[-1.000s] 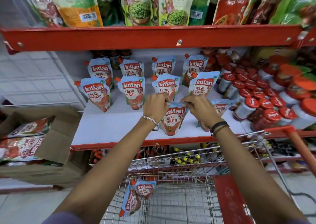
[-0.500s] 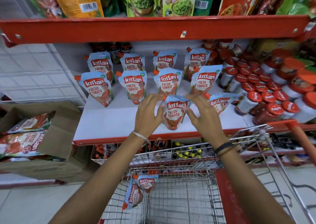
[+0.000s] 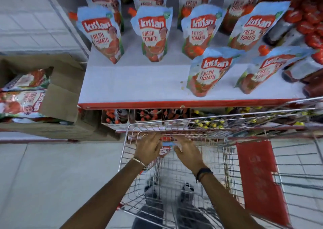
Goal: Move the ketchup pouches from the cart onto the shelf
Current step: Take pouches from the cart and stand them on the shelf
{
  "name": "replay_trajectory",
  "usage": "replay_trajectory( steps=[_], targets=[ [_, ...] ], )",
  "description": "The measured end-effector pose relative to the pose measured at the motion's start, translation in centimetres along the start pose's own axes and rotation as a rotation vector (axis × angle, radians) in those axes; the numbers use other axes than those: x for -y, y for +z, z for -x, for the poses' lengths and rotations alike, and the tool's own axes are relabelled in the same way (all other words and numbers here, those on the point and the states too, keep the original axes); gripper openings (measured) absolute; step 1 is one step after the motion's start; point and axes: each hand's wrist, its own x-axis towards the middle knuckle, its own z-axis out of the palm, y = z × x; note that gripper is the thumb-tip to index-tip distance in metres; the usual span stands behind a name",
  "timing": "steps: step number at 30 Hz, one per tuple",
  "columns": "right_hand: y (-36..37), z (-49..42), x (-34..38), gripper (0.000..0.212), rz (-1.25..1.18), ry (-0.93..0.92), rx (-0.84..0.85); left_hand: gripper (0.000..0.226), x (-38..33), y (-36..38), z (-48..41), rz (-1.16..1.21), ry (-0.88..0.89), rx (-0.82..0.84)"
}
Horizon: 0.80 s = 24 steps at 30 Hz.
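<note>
Several blue Kissan ketchup pouches stand in rows on the white shelf (image 3: 139, 85). The nearest ones are a pouch at the front (image 3: 208, 71) and one to its right (image 3: 267, 69). Below, both my hands are down inside the wire cart (image 3: 174, 123) at its far end. A ketchup pouch (image 3: 165, 150) lies between them, mostly hidden under my left hand (image 3: 148, 148). My right hand (image 3: 188, 153) is just to its right with fingers spread. I cannot tell whether either hand touches the pouch.
A cardboard box (image 3: 61, 96) with more pouches sits on the floor to the left. Red-capped jars (image 3: 311, 27) crowd the shelf's right side. The red cart flap (image 3: 258, 176) is at right. A lower shelf with bottles (image 3: 206, 122) lies behind the cart's rim.
My hands let go of the pouch now standing at the shelf's front and dropped into the cart. My head tilted down, so the upper shelf left view.
</note>
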Motion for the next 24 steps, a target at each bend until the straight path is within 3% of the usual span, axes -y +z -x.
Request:
replay_trajectory(
  steps=[3, 6, 11, 16, 24],
  targets=[
    [3.5, -2.2, -1.5, 0.044, 0.016, 0.033, 0.096, 0.045, 2.1, 2.8, -0.7, -0.079, -0.113, 0.167],
    [6.2, -3.8, -2.8, 0.044, 0.062, 0.066, 0.146, 0.04, 3.7, 4.6, -1.6, -0.151, -0.167, 0.282],
    [8.1, -5.4, -4.1, 0.038, 0.172, 0.068, 0.113, 0.022, 5.3, 6.0, -2.5, -0.229, -0.194, 0.293],
    [7.3, -5.5, -4.0, 0.046, 0.237, 0.111, 0.112, 0.024, 4.8, 5.6, -2.9, -0.227, -0.145, 0.328],
    [1.9, -1.3, -0.6, 0.036, 0.157, 0.058, -0.084, 0.014, 1.6, 0.1, -0.8, -0.034, -0.053, 0.019]
  ],
)
